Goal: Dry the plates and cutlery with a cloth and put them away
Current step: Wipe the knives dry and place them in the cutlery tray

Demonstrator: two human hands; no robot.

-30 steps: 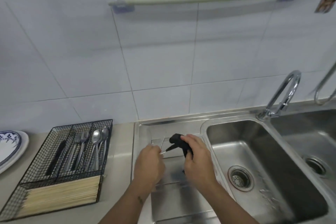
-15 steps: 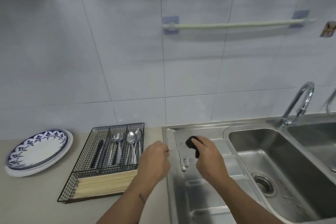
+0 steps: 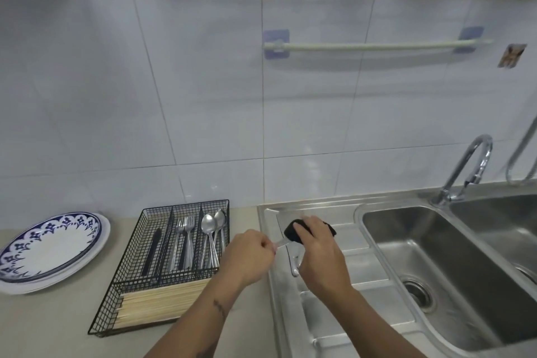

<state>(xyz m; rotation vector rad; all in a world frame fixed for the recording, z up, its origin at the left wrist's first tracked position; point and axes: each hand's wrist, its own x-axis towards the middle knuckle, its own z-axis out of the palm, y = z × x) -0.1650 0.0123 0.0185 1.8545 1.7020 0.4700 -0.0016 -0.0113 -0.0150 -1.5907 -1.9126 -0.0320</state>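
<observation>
Head view, and the action sits over the steel draining board point(image 3: 343, 276): a slim silver piece of cutlery point(image 3: 281, 242) is being wiped. The left hand point(image 3: 247, 259) pinches one end of it with curled fingers, while the right hand point(image 3: 319, 253) is wrapped around a dark bunched cloth point(image 3: 292, 231), pressing it over the other end. Whether it's a knife, fork or spoon, I can't tell; the cloth hides the working end. Another metal piece point(image 3: 295, 266) lies on the board just under the right hand, so by my reading there's more drying to come.

Just left, on the beige counter, the black wire cutlery tray point(image 3: 139, 244) already holds forks point(image 3: 186, 241), spoons point(image 3: 213, 237) and a dark-handled item, with pale chopsticks point(image 3: 162, 301) across the front compartment. Farther left, blue-patterned white plates point(image 3: 49, 250) sit stacked. Looks like plates done and most cutlery stowed, late stage. The steel sink basin point(image 3: 436, 264) lies to the right.
</observation>
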